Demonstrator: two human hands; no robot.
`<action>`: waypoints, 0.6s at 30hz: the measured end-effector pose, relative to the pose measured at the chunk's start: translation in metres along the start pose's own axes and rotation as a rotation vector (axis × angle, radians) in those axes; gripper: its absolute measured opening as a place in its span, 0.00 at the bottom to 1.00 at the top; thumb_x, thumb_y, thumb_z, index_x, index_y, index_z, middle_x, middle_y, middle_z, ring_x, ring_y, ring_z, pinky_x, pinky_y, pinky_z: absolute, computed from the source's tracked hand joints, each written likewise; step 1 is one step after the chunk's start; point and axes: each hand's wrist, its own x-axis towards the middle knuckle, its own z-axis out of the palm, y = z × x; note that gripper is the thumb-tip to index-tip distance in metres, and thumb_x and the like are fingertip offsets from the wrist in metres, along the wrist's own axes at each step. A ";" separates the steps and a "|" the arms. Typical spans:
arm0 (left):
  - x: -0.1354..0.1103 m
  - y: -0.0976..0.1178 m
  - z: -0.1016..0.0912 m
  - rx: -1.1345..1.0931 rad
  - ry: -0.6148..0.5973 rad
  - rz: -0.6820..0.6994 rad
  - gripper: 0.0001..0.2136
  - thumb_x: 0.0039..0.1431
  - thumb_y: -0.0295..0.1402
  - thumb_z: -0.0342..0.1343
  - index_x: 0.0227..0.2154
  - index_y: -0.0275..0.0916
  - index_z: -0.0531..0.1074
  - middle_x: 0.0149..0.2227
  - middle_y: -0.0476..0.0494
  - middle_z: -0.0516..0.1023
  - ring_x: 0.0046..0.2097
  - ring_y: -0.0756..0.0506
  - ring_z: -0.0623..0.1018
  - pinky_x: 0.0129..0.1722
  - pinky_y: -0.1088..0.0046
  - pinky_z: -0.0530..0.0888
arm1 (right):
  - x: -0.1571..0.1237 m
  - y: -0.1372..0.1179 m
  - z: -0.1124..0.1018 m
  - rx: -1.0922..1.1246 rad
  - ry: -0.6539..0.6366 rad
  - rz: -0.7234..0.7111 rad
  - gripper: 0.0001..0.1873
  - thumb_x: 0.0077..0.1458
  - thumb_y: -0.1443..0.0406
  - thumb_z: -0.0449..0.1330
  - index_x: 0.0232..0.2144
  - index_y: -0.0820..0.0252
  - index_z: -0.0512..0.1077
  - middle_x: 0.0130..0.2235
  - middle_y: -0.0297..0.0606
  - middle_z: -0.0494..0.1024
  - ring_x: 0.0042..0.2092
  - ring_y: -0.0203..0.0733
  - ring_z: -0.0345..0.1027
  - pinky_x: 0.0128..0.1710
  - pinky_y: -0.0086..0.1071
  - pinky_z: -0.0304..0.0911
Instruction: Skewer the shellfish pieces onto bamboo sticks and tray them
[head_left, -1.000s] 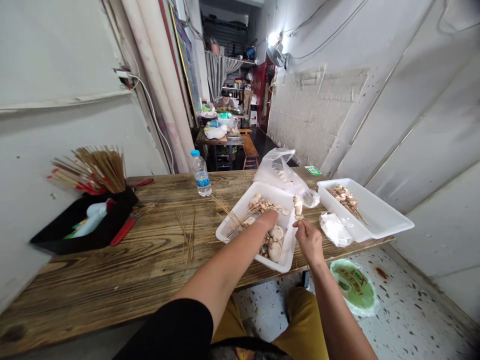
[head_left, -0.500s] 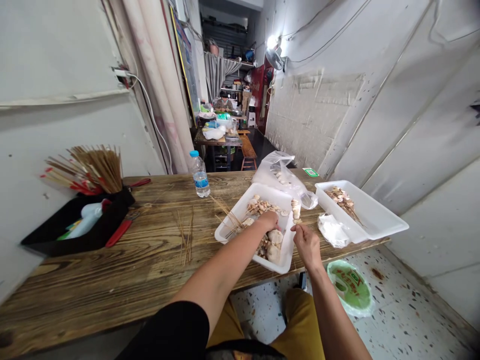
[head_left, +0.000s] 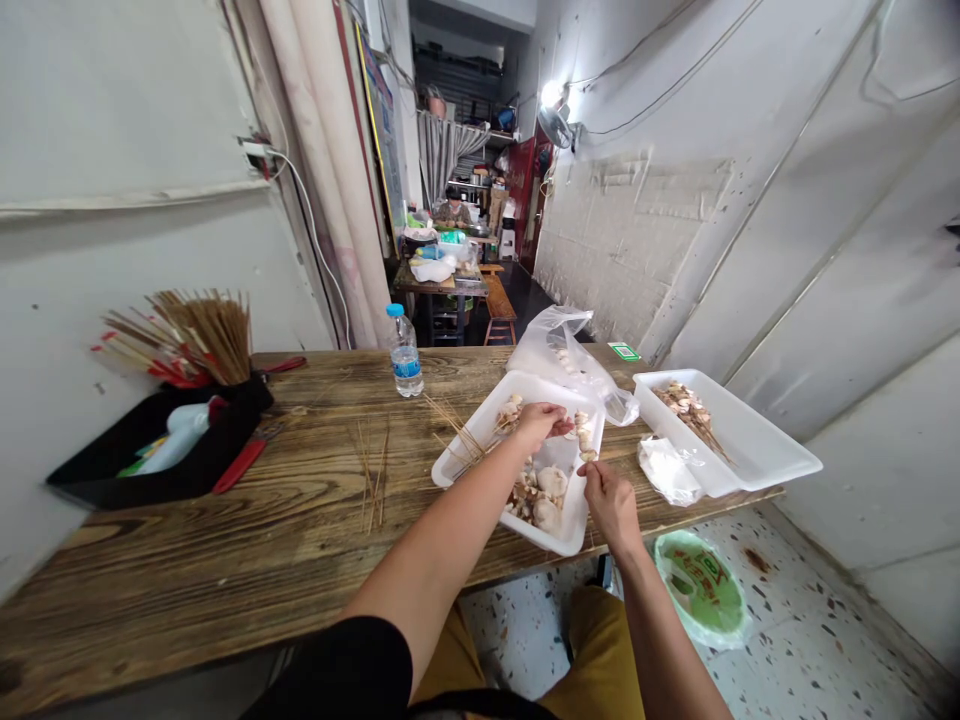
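Note:
A white tray (head_left: pixel 465 450) of pale food pieces (head_left: pixel 546 492) lies on the wooden table (head_left: pixel 247 540) in front of me. My left hand (head_left: pixel 541 422) hovers over the tray, fingers pinched on a piece of food. My right hand (head_left: pixel 609 498) sits at the tray's right edge, closed on a thin skewer (head_left: pixel 583 440) that carries a few pieces and points up toward my left hand. Loose bamboo sticks (head_left: pixel 457 432) rest at the tray's left end.
A second white tray (head_left: pixel 757 440) with filled skewers stands at the right, with plastic bags (head_left: pixel 562 350) beside it. A water bottle (head_left: pixel 405 352), a black bin (head_left: pixel 150 450) holding a bundle of sticks (head_left: pixel 187 338), and a green-lined bin (head_left: pixel 701 585) on the floor are nearby.
My left hand rose from the food pile with a piece and moved toward the skewer tip. My right hand dropped slightly and tilted the skewer left.

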 end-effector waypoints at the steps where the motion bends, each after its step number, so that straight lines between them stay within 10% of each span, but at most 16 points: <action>1: -0.001 0.003 0.001 -0.100 -0.006 0.007 0.05 0.55 0.26 0.62 0.26 0.32 0.74 0.24 0.44 0.77 0.27 0.51 0.77 0.37 0.72 0.77 | 0.000 0.001 0.000 -0.016 -0.006 -0.009 0.22 0.54 0.56 0.45 0.26 0.60 0.75 0.25 0.43 0.78 0.26 0.41 0.71 0.30 0.31 0.59; 18: -0.002 0.015 -0.011 -0.189 -0.067 -0.015 0.05 0.56 0.27 0.62 0.32 0.32 0.72 0.32 0.41 0.79 0.29 0.53 0.77 0.30 0.78 0.73 | -0.003 -0.003 -0.004 -0.033 -0.054 -0.009 0.23 0.56 0.56 0.44 0.26 0.60 0.75 0.23 0.41 0.76 0.24 0.40 0.69 0.27 0.29 0.58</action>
